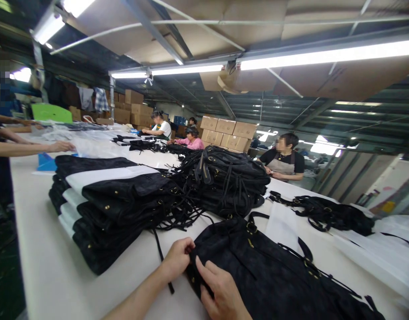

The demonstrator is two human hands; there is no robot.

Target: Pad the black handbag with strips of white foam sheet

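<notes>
A black bag (267, 266) with gold-coloured hardware and thin straps lies flat on the white table (131, 289) in front of me. My left hand (178, 255) pinches the bag's near-left edge with its fingers curled. Just to the right, my right hand (220, 289) grips the same edge, thumb on top and fingers partly hidden in the fabric. A gold snap shows on the edge by my hands. Left of them stands a stack of folded black bags (121, 195) with white sheets (107, 175) between them.
A taller heap of black bags (224, 182) stands beyond my hands. Black straps (334, 213) and white sheets (374, 262) lie on the right. Another person's hand (62, 146) reaches in from the left. Several co-workers stand around the table, with cardboard boxes (227, 131) behind.
</notes>
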